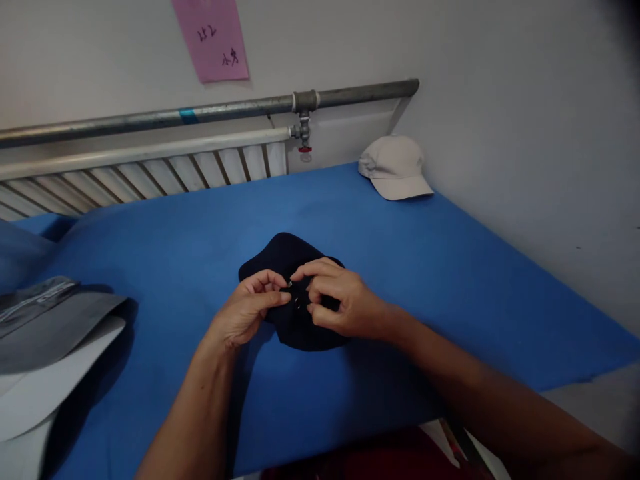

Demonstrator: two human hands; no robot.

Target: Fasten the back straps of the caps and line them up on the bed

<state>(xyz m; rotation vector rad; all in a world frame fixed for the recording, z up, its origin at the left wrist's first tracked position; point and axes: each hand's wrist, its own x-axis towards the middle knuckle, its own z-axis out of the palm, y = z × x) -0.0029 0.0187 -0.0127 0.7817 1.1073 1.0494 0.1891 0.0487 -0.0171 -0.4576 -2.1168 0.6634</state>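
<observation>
A dark navy cap lies on the blue cloth-covered table, near its front middle. My left hand rests on the cap's left side, its fingers pinched on a small metal buckle at the cap's back strap. My right hand is curled over the cap's right side, fingers closed on the strap beside the buckle. The fingertips of both hands nearly meet over the cap.
A beige cap sits at the table's far right corner by the wall. Grey and white caps are stacked at the left edge. A radiator and metal pipe run behind the table. A pink note hangs on the wall.
</observation>
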